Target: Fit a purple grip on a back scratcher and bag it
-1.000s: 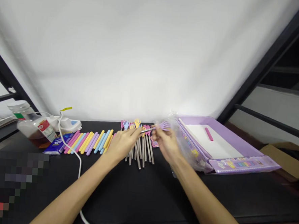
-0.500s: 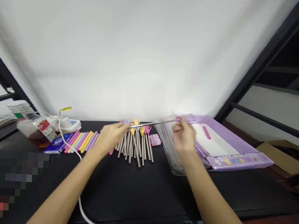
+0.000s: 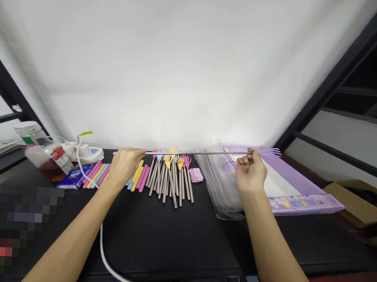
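Purple-headed telescopic rod (image 3: 200,153) outstretched between both hands (image 3: 123,164)

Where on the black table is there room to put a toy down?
The bare patch of the table lies in front, between the two forearms, bordered by the white cable on the left. It is crowded farther back: coloured sticks, metal scratchers, plastic bags and the purple box.

A blurred pixelated patch (image 3: 17,228) hides the table's near-left corner.
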Tool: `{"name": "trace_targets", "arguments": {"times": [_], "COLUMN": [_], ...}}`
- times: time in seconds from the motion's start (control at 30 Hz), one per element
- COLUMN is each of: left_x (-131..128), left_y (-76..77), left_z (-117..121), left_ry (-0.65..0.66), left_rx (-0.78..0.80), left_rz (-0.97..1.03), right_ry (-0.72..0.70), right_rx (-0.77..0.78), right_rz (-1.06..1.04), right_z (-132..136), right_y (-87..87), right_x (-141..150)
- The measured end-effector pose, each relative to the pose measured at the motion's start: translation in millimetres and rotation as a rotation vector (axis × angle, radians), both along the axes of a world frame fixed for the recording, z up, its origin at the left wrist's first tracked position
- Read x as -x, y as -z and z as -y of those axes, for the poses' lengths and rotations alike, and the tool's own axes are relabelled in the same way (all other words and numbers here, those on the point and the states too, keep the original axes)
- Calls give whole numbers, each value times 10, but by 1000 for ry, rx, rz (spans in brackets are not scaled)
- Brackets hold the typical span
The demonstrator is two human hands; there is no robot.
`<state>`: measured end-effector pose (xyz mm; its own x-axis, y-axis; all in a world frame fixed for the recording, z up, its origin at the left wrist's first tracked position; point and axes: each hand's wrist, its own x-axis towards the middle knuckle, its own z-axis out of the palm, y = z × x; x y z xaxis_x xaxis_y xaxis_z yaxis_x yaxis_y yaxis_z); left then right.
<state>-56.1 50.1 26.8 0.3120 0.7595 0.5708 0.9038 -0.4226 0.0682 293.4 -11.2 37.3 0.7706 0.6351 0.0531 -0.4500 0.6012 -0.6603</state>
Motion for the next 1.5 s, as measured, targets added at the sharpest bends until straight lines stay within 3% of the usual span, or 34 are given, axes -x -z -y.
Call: {"name": "trace_targets", "arguments": {"times": [0.17, 0.27, 0.37, 0.47, 0.6, 0.67, 0.9, 1.03, 1.2, 1.33, 1.5], "left_x": [71, 174, 132, -126, -511, -604, -576, -540, -463, -412, -394], "left_y": [3, 11, 20, 38, 100, 138, 122, 59, 50, 83, 143], "left_z": [-21, -58, -61, 28, 224, 289, 296, 340, 408, 383, 358], "left_ry": [-134, -119, -23, 128, 336, 376, 383, 416, 524, 571, 504], "left_rx": [67, 4, -77, -175, -322, -335, -238, -3, 259, 259, 160], "left_rz": [-22, -44, -68, -82, -78, -102, -74, -71, 53, 147, 93], "right_ry": [10, 13, -29, -198, -549, -602, -524, -466, -532, -546, -490], "right_rx": [-30, -23, 4, 92, 235, 247, 37, 9, 39, 74, 118], "right_rz": [17, 34, 144, 374, 767, 836, 946, 1033, 1026, 990, 939], "right_z": [18, 39, 33, 23, 48, 60, 78, 113, 112, 76, 63], "right_y": [-52, -44, -11, 53, 179, 239, 247, 197, 243, 296, 272], "right_x": [-6, -28, 76, 362, 755, 851, 823, 750, 708, 703, 664]}}
